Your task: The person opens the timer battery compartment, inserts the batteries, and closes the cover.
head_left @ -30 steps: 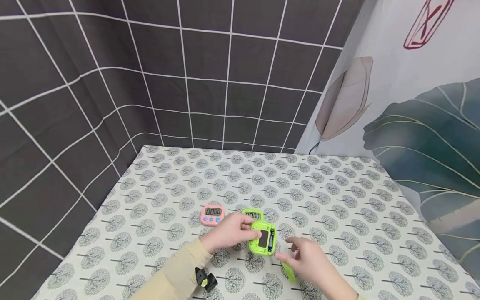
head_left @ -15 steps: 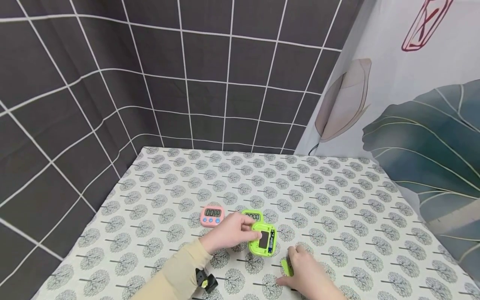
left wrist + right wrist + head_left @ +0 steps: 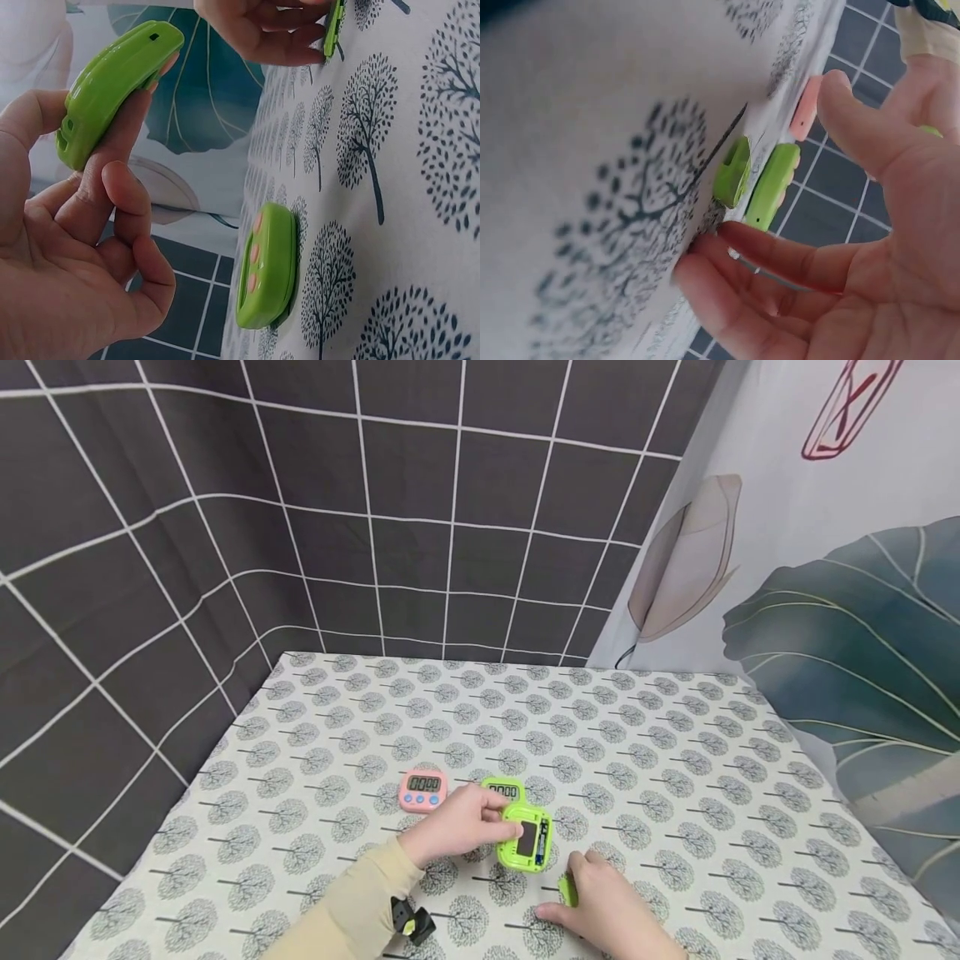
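My left hand (image 3: 459,823) pinches a green digital timer (image 3: 517,862) above the table, thumb on its back. The back faces up with the battery compartment uncovered; a dark battery (image 3: 542,845) lies in it. At the right, my right hand (image 3: 611,906) is low at the tablecloth, thumb spread from the fingers. Between them is a small green battery cover (image 3: 733,174), tilted on the cloth close to the fingertips; whether they touch it I cannot tell. A second green timer (image 3: 268,266) lies face up behind the held one, partly hidden in the head view.
A pink timer (image 3: 423,790) with blue buttons lies face up left of the second green timer. The tree-print tablecloth (image 3: 720,860) covers the table. A dark gridded curtain (image 3: 405,552) hangs behind, and a leaf-print curtain (image 3: 847,635) hangs at the right.
My right hand has come down from beside the held timer to the battery cover, which now stands more tilted and slightly further left. My left hand and its timer have stayed put.
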A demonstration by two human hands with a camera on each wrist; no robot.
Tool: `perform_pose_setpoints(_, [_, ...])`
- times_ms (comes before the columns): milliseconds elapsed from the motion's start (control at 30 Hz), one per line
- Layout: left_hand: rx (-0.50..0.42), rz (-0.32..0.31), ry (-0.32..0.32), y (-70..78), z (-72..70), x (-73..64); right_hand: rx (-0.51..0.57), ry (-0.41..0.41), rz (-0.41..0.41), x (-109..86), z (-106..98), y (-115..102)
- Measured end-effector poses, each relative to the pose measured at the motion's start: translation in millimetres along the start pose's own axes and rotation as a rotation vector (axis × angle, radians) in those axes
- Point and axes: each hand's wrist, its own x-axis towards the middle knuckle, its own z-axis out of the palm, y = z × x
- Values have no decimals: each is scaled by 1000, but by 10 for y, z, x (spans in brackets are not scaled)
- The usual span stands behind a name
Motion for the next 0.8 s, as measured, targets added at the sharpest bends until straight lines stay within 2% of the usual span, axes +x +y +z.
perform_pose_setpoints(167, [12, -16, -9, 0, 13, -1, -35, 18, -31, 49, 12, -33])
perform_pose_setpoints(333, [0, -30, -5, 7, 19, -3, -24, 30, -67, 69, 15, -49])
perform_pose_setpoints(600, [28, -14, 3, -1, -2, -1, -6, 43, -140, 97, 12, -46])
perform_pose_setpoints(700, [20, -16, 12, -7, -8, -6, 12, 26, -156, 103, 7, -50])
perform_pose_setpoints(800, [-11, -25, 18, -12, -8, -14, 63, -41, -138, 101, -18, -33])
